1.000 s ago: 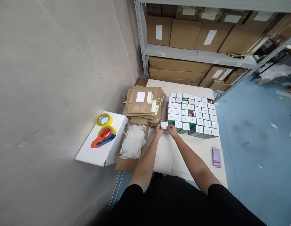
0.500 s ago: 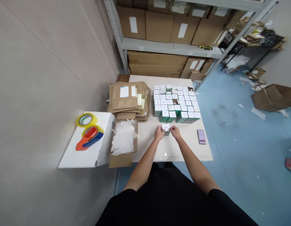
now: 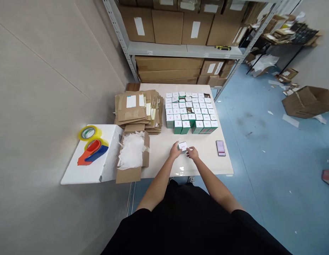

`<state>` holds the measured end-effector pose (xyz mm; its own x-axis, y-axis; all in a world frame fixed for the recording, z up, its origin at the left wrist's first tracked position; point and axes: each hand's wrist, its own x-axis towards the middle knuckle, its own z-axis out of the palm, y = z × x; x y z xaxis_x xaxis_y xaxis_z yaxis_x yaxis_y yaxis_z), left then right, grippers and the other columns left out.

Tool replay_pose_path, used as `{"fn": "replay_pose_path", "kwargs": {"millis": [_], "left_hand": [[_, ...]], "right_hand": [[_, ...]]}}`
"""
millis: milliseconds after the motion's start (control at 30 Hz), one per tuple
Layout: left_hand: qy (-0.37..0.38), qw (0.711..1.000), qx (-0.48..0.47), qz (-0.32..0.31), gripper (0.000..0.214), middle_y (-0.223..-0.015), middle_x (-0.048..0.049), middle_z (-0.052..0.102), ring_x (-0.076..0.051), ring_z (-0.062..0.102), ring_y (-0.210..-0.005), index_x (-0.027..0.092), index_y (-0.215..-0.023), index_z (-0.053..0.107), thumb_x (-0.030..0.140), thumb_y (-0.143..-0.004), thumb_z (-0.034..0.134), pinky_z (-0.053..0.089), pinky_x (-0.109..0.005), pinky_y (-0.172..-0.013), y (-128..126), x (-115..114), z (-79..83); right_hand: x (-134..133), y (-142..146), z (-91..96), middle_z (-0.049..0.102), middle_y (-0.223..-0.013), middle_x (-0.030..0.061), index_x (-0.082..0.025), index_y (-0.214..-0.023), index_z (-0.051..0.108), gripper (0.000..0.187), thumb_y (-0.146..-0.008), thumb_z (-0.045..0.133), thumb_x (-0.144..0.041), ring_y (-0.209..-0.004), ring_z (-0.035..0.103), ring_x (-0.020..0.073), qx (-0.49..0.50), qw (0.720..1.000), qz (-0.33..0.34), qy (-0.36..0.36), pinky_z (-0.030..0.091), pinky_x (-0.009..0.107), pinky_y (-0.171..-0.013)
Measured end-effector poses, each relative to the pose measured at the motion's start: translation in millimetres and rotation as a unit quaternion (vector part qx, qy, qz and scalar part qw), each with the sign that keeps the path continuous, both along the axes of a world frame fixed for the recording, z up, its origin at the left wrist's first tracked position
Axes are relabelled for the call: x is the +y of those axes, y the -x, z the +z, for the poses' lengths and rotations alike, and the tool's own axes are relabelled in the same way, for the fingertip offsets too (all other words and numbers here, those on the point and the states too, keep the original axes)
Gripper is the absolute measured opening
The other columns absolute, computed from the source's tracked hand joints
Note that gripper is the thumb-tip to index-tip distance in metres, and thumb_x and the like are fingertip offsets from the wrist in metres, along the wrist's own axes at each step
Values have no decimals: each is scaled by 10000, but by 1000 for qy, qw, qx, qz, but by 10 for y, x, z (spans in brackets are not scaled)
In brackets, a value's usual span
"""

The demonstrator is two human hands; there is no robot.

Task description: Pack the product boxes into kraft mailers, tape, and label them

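Small white-topped box (image 3: 182, 145) sat between the two hands over the near part of the pale table (image 3: 160, 161), just short of the block of like boxes (image 3: 176, 117); its green side was mostly in shade, and whether its base rested on the tabletop could not be told. Handling it well, in my judgement, called for light, even pressure on opposite sides, the printed top kept level and the corners uncrushed; thin card would likely dent under a hard pinch. Best worked there, near the body, with elbows clear of the open carton (image 3: 128, 174) to the left and the purple bundle (image 3: 221, 148) to the right. Left hand (image 3: 175, 150) was closed about the box's left side, fingers along the far edge and thumb toward the near one: the steadier hold of the two. Right hand (image 3: 193, 153) stood at the near right corner, fingers bent and narrowly spaced, tips at or just beside the card; could not tell whether they pressed. Both forearms reached forward from the body and angled inward, wrists roughly in line, hands nearly level with each other.
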<state>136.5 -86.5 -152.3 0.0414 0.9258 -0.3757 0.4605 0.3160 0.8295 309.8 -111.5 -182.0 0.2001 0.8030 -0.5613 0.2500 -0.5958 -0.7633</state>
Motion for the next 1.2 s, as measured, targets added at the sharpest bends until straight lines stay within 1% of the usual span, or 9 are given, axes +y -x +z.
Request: {"fn": "replay_pose_path", "kwargs": {"millis": [100,200,367,467,567,700,867,1000,1200], "left_hand": [[6,999,-13,-40,610,-1459,-94,643,-236,662,-1237,237,-1430,611,154,-833,707,488,-347,-1085,51,91,78],[12,1000,4,-6,546,-1302,-79,734,-225,699,-1146,244,-1427,617,184,-886,651,499,-363,-1066,98,13,116],[46,999,-3,20,853,-1005,-64,793,-241,740,-989,215,-1643,334,201,-865,683,544,-357,-955,25,-304,116],[51,995,55,59,893,-1086,-94,783,-285,736,-1027,249,-1641,338,280,-845,741,545,-386,-932,-13,-326,178],[44,989,135,40,878,-1222,-123,748,-319,694,-1158,296,-1605,406,275,-812,784,511,-399,-974,42,-184,298],[36,981,189,-9,852,-1242,-112,719,-317,656,-1223,332,-1534,496,280,-757,842,472,-380,-1015,157,13,421],[28,972,231,24,724,-1365,-143,608,-310,673,-1193,320,-1459,581,405,-787,836,482,-372,-1009,214,65,393],[7,988,141,57,704,-1483,-121,570,-281,646,-1263,296,-1462,558,332,-809,820,490,-348,-1030,286,46,270],[8,995,-33,90,838,-1293,-96,729,-247,687,-1200,231,-1491,518,178,-729,862,505,-356,-1058,399,49,137]], "right_hand": [[-14,85,24,740,-848,51,-216,-1214,584,419,-846,569,-415,-743,725,213,53,997,-44,21,571,321,-645],[86,155,60,766,-977,80,-203,-1294,578,493,-825,532,-346,-909,748,232,58,997,-58,-12,605,340,-736],[379,230,115,738,-1268,112,-225,-1319,625,630,-690,578,-230,-1133,712,266,92,992,17,-84,604,399,-908],[477,282,111,715,-1323,93,-240,-1305,656,715,-594,617,-166,-1228,668,282,92,983,107,-115,559,430,-1018],[499,303,75,688,-1362,65,-245,-1298,667,754,-552,629,-139,-1266,635,281,75,975,165,-127,524,442,-1076],[514,292,1,655,-1408,72,-239,-1349,634,821,-539,645,-103,-1291,614,302,79,974,168,-133,551,450,-1043],[524,326,-128,518,-1571,116,-265,-1484,520,1003,-526,729,-56,-1431,510,334,80,976,163,-122,524,473,-1094],[508,418,-256,423,-1643,137,-277,-1579,399,1079,-582,777,-115,-1401,556,315,115,973,157,-123,559,450,-1060],[623,482,-338,529,-1578,123,-262,-1597,393,1014,-667,788,-170,-1435,539,309,62,973,175,-137,546,456,-1089]]}}
